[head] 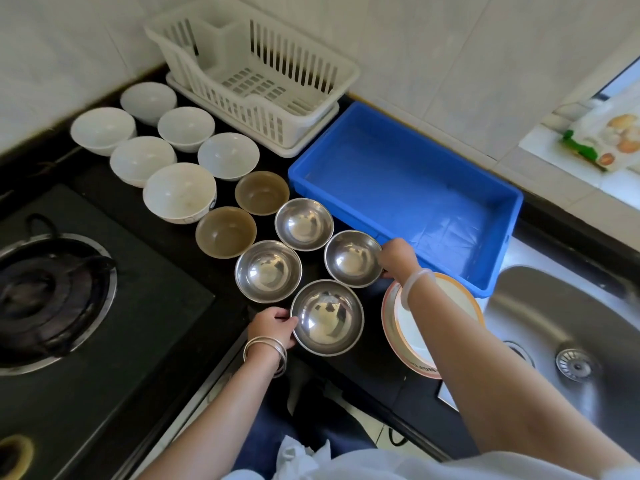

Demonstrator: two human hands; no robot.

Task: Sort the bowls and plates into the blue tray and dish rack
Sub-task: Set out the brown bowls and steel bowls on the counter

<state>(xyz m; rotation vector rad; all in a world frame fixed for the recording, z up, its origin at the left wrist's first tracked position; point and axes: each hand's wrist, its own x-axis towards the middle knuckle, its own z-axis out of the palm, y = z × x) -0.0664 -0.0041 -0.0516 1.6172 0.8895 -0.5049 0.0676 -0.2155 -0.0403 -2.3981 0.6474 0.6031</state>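
At the left end of the counter (374, 375) sits the gas burner (52, 292). Just right of it, toward the back edge, six white bowls (142, 159) stand upright in a tight cluster. Two brown bowls (225, 232) stand beside them, nearer the middle. The white dish rack (256, 81) stands at the back edge against the tiled wall.

Four steel bowls crowd together mid-counter. Your left hand (273, 325) grips the left rim of the nearest steel bowl (327, 317) at the front edge, with the fingers curled over the rim. Whether that bowl is lifted you cannot tell from here. Your right hand (398, 258) pinches the right rim of the right steel bowl (353, 258), which sits just beside the blue tray (405, 195). The tray lies along the back edge, right of the rack and nearly touching it.

The orange-rimmed plates (393, 327) lie at the front edge under your right forearm, between the nearest steel bowl and the sink (571, 323) at the counter's right end.
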